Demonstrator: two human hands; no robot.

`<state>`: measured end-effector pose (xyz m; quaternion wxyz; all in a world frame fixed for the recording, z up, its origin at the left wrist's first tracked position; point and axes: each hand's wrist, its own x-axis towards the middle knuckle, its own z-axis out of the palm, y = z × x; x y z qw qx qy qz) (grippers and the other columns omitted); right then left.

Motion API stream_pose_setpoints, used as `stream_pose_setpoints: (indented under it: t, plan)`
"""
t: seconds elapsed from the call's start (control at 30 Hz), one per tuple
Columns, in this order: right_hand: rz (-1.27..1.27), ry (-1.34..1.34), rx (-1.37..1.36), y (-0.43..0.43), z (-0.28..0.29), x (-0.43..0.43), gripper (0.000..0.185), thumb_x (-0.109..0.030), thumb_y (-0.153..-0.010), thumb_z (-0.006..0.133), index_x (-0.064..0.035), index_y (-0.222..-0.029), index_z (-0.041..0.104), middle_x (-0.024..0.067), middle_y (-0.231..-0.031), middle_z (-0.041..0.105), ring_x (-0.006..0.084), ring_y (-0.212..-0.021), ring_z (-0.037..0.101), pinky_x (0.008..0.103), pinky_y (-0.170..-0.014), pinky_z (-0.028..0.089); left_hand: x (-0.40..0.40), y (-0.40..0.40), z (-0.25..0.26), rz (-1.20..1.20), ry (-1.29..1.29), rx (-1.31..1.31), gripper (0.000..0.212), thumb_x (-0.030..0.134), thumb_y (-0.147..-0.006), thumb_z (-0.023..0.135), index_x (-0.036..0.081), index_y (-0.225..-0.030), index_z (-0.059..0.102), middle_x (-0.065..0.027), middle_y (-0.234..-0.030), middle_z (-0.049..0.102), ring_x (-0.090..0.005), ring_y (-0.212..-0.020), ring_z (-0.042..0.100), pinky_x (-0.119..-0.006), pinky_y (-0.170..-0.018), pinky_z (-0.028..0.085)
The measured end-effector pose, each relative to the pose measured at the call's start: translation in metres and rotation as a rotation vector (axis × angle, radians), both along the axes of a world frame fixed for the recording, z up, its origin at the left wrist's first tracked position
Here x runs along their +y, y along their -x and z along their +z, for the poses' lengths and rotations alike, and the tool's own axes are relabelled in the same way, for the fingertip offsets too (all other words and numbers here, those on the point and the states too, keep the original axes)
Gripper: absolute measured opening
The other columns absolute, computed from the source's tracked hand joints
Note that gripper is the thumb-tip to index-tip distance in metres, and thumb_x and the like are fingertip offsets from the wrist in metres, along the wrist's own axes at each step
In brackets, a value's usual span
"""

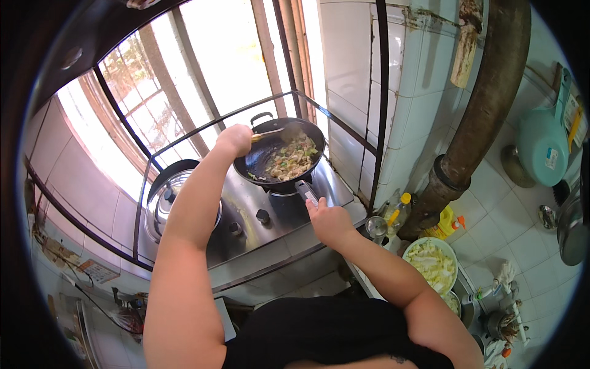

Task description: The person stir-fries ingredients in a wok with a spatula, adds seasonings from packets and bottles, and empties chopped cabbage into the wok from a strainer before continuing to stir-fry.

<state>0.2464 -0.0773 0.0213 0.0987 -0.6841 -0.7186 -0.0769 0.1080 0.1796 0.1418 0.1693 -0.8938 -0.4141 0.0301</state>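
Observation:
A dark wok [257, 159] sits on the right burner of a steel gas stove [244, 193]. Chopped, browned food [292, 159] with green bits is heaped toward the right side of it. My left hand [234, 139], above the wok's left rim, is closed around the handle of a spatula [269, 134]. The spatula's blade end is blurred near the wok's far right wall. With its fingers around the grey wok handle [306, 192], my right hand [330, 222] is at the front of the stove.
A pan under a shiny metal lid [159, 210] stands on the left burner, partly behind my left arm. Dark metal bars [221, 121] surround the stove. To the right are a bowl of chopped cabbage [431, 265], a yellow-capped bottle [400, 214] and a thick pipe [484, 106].

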Motion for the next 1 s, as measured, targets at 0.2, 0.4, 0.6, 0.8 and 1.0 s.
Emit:
stream_pose_setpoints:
  t: [0.2, 0.4, 0.6, 0.8, 1.0]
  plan:
    - [0.003, -0.006, 0.032, 0.0, -0.003, 0.002, 0.047, -0.009, -0.075, 0.051, -0.0031, -0.121, 0.048, 0.015, -0.09, 0.054, 0.0259, -0.06, 0.062, 0.0344, -0.051, 0.049, -0.065, 0.059, 0.024, -0.242, -0.21, 0.021, 0.024, 0.019, -0.08, 0.053, 0.028, -0.099, 0.065, -0.0041, -0.073, 0.06, -0.0212, -0.073, 0.061, -0.033, -0.062, 0.049]
    - [-0.008, 0.036, 0.046, -0.002, -0.002, 0.002, 0.045, -0.01, -0.077, 0.052, -0.0039, -0.121, 0.047, 0.0136, -0.089, 0.052, 0.0272, -0.064, 0.062, 0.0359, -0.054, 0.051, -0.11, 0.104, 0.066, -0.299, -0.374, 0.039, 0.019, 0.025, -0.082, 0.054, 0.029, -0.095, 0.066, -0.0004, -0.065, 0.055, -0.0172, -0.07, 0.06, -0.032, -0.059, 0.048]
    - [-0.017, 0.034, 0.058, -0.003, -0.001, 0.003, 0.047, -0.008, -0.074, 0.051, -0.0035, -0.12, 0.049, 0.0136, -0.089, 0.054, 0.0269, -0.063, 0.062, 0.0359, -0.053, 0.05, -0.155, 0.088, 0.082, -0.155, -0.2, 0.17, 0.013, 0.02, -0.081, 0.055, 0.02, -0.085, 0.067, -0.0031, -0.073, 0.062, -0.0209, -0.075, 0.062, -0.033, -0.062, 0.049]
    - [-0.014, 0.026, 0.08, -0.003, 0.0, 0.004, 0.047, -0.009, -0.075, 0.052, -0.0038, -0.122, 0.047, 0.014, -0.089, 0.053, 0.0273, -0.062, 0.062, 0.0357, -0.052, 0.05, -0.128, 0.033, 0.062, 0.248, -0.104, 0.05, 0.018, 0.013, -0.079, 0.05, 0.007, -0.084, 0.066, -0.0109, -0.088, 0.065, -0.0247, -0.086, 0.064, -0.036, -0.07, 0.052]
    - [-0.024, 0.028, 0.063, -0.002, 0.0, 0.001, 0.047, -0.008, -0.077, 0.051, -0.0045, -0.123, 0.046, 0.0141, -0.087, 0.052, 0.0265, -0.06, 0.061, 0.0358, -0.05, 0.05, -0.079, -0.012, 0.107, 0.556, 0.068, 0.378, 0.019, 0.024, -0.08, 0.059, 0.007, -0.083, 0.068, -0.0083, -0.08, 0.067, -0.019, -0.074, 0.064, -0.033, -0.063, 0.051]
